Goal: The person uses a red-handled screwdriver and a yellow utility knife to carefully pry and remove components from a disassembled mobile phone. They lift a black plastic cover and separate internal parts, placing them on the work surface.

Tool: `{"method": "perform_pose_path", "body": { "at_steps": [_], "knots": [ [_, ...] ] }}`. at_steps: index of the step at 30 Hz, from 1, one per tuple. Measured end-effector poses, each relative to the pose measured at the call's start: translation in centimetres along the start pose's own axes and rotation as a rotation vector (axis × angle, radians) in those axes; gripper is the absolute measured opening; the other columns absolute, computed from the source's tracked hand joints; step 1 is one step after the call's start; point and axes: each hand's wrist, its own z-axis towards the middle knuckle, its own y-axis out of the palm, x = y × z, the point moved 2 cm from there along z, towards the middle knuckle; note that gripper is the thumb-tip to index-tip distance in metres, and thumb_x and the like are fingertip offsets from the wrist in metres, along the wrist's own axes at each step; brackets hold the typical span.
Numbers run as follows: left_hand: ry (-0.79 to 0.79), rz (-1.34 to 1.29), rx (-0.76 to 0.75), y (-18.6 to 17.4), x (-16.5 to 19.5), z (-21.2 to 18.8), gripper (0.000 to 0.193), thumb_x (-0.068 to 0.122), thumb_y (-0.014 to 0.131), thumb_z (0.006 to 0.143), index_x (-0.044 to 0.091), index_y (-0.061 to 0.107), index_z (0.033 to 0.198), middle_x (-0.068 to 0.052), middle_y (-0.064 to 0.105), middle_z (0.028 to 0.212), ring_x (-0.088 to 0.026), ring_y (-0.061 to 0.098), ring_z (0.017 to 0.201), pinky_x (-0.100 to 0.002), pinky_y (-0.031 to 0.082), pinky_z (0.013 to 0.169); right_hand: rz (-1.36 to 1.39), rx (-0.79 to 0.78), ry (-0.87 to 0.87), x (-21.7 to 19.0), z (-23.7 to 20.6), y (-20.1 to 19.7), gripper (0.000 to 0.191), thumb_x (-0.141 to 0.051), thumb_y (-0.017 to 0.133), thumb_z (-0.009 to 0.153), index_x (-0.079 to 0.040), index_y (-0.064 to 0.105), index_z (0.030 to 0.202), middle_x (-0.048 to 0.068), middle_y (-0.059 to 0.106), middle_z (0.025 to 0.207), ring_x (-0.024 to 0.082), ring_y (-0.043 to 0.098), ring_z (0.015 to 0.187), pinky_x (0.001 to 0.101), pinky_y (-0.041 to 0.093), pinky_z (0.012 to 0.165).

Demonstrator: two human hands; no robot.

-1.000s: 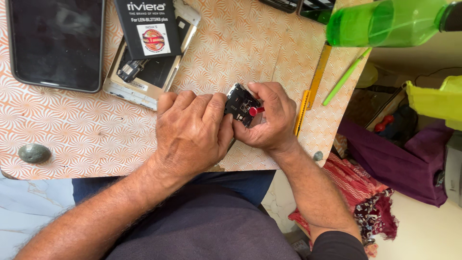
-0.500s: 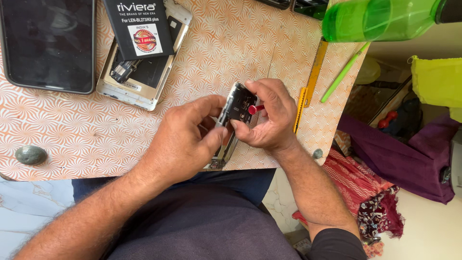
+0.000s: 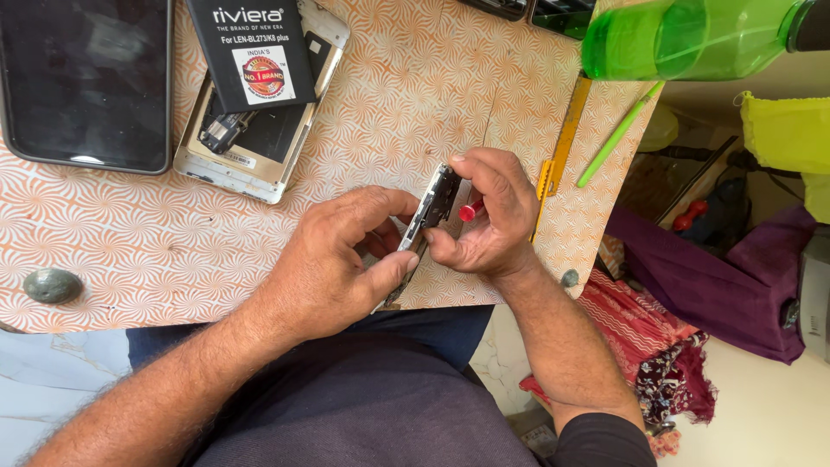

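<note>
A: We are looking down at an orange-and-white swirl-patterned table [image 3: 363,104], the largest thing in view, filling the upper left. At ten o'clock a big dark tablet [image 3: 85,82] is lying flat with its screen up. Beside it, at eleven o'clock, an opened silver phone body [image 3: 259,147] is resting with a black battery pack [image 3: 251,52] laid across it.

B: And what are our hands doing?

A: At the centre, our left hand [image 3: 324,268] is curling round a small phone frame [image 3: 430,206], thumb and fingers pinching its lower edge. Our right hand [image 3: 493,225] is closing on the frame's upper end, and a red-tipped tool [image 3: 471,210] is sitting between its fingers. Both grips are narrow and firm.

B: Has anything changed?

A: Yes. A second ago the frame was lying flatter, face toward us, with the left hand covering it. Now we are holding it turned on edge, just above the table's near border, so its thin side is showing. We judge the tool is getting a line on that edge.

B: Anything else around?

A: At one o'clock a green plastic bottle [image 3: 692,39] is lying on its side. Below it a yellow ruler [image 3: 562,143] and a green pen [image 3: 618,134] are slanting by the table's right edge. At nine o'clock a small grey stone [image 3: 52,285] is sitting alone.
</note>
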Motion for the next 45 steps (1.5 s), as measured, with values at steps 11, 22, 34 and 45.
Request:
{"method": "perform_pose_path", "body": {
  "at_steps": [11,22,34,45],
  "knots": [
    [0.006,0.111,0.077,1.0,0.9,0.2,0.032,0.011,0.077,0.088,0.002,0.064,0.115,-0.01,0.068,0.091,-0.019,0.073,0.072,-0.034,0.058,0.062,0.001,-0.007,0.001,-0.5,0.3,-0.5,0.061,-0.042,0.086,0.087,-0.003,0.059,0.125,0.013,0.063,0.11,0.023,0.066,0.092,0.0299,0.057,0.066],
    [-0.126,0.365,0.24,4.7,3.6,2.4,0.021,0.008,0.077,0.082,0.004,0.065,0.099,-0.014,0.071,0.086,-0.028,0.072,0.072,-0.043,0.055,0.064,-0.036,0.002,-0.005,-1.4,-0.1,-3.8,0.052,-0.03,0.089,0.081,-0.002,0.063,0.117,0.012,0.064,0.103,0.026,0.07,0.086,0.0366,0.06,0.073],
    [-0.353,0.349,0.246,10.5,7.9,2.5,0.018,0.009,0.077,0.08,0.004,0.068,0.095,-0.014,0.074,0.08,-0.027,0.075,0.071,-0.04,0.057,0.065,-0.058,0.106,-0.047,-2.0,-2.9,-9.6,0.05,-0.029,0.09,0.077,-0.003,0.063,0.11,0.011,0.063,0.096,0.027,0.068,0.078,0.038,0.058,0.067],
    [-0.281,0.526,0.33,17.0,9.6,-0.1,0.024,0.008,0.081,0.073,0.0,0.068,0.092,-0.017,0.072,0.082,-0.031,0.072,0.077,-0.043,0.056,0.069,-0.055,0.15,-0.049,-4.4,-6.9,-14.6,0.044,-0.023,0.086,0.072,-0.006,0.062,0.105,0.009,0.063,0.096,0.026,0.068,0.078,0.0382,0.058,0.067]
  ]
}}
